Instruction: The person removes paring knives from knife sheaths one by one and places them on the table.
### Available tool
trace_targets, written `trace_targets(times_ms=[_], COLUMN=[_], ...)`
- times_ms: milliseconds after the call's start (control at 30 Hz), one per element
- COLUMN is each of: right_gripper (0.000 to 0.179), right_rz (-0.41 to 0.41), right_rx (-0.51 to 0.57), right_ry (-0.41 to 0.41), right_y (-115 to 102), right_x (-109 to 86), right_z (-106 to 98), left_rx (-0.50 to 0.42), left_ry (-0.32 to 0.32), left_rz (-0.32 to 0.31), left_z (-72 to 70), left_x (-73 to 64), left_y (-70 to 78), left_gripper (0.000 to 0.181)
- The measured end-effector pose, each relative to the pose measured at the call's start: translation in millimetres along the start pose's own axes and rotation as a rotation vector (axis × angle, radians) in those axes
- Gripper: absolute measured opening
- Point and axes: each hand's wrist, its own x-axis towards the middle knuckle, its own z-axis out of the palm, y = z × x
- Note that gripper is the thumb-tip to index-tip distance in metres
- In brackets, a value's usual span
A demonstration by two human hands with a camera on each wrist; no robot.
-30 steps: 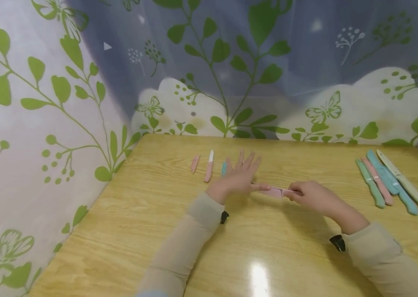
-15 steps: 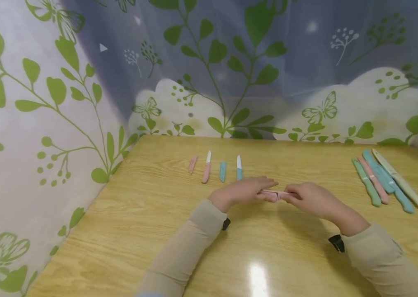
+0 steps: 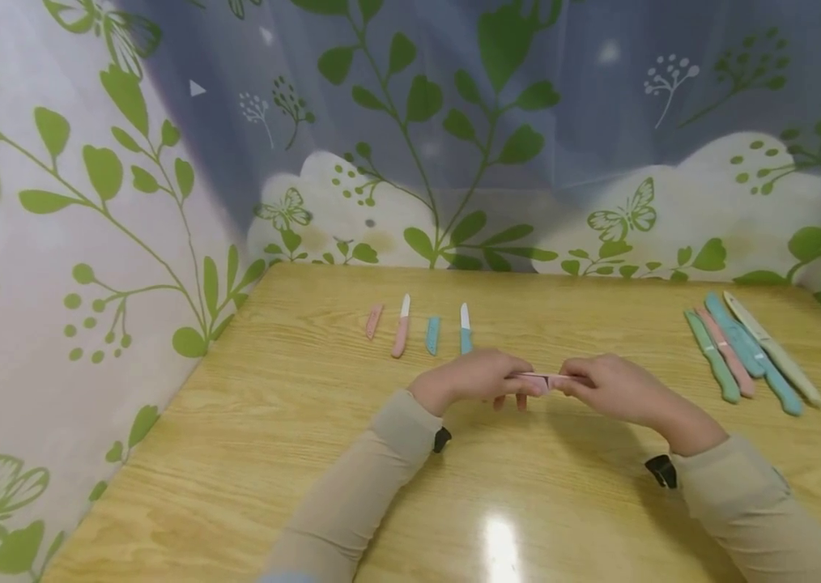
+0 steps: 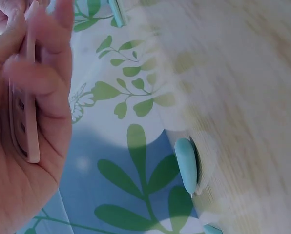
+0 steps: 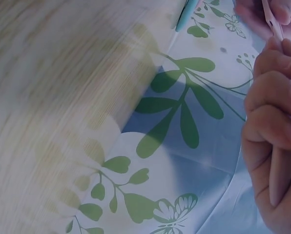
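Above the table's middle, my left hand [image 3: 472, 382] curls its fingers round a pink knife sheath [image 4: 32, 129] with holes along its side. My right hand [image 3: 613, 394] grips the pink handle of a knife [image 5: 280, 178], its butt end showing below the curled fingers. Sheath and handle lie in one line, and the hands nearly meet there; no bare blade can be made out. Just behind the left hand lies a small blue knife [image 3: 465, 330] with a white blade. Farther left are a blue sheath [image 3: 432, 336], a pink knife [image 3: 400, 330] and a pink sheath [image 3: 374, 321].
At the right of the wooden table [image 3: 250, 453] lies a group of longer knives: green [image 3: 713, 356], pink [image 3: 731, 353], blue [image 3: 738, 340] and cream [image 3: 775, 350], side by side. A leaf-patterned curtain [image 3: 352, 105] hangs along the back and left edges.
The left hand's fingers, spread out a second ago, have closed round the pink sheath. This uncovers the blue sheath and blue knife behind it. The right hand has kept its grip.
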Motion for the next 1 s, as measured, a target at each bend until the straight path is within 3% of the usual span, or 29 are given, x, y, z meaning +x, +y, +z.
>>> trace_targets(times_ms=[300, 1000], right_gripper=[0.027, 0.029], right_rz=[-0.016, -0.014], right_rx=[0.016, 0.105], right_ry=[-0.019, -0.073], right_y=[3, 12], right_x=[0.1, 0.0], right_z=[-2, -5], left_rx=[0.095, 0.007], left_ry=[0.016, -0.014], left_rz=[-0.016, -0.052], left_z=[2.0, 4.9], left_x=[2.3, 5.1], left_y=[1.2, 2.9], left_gripper=[0.034, 0.042])
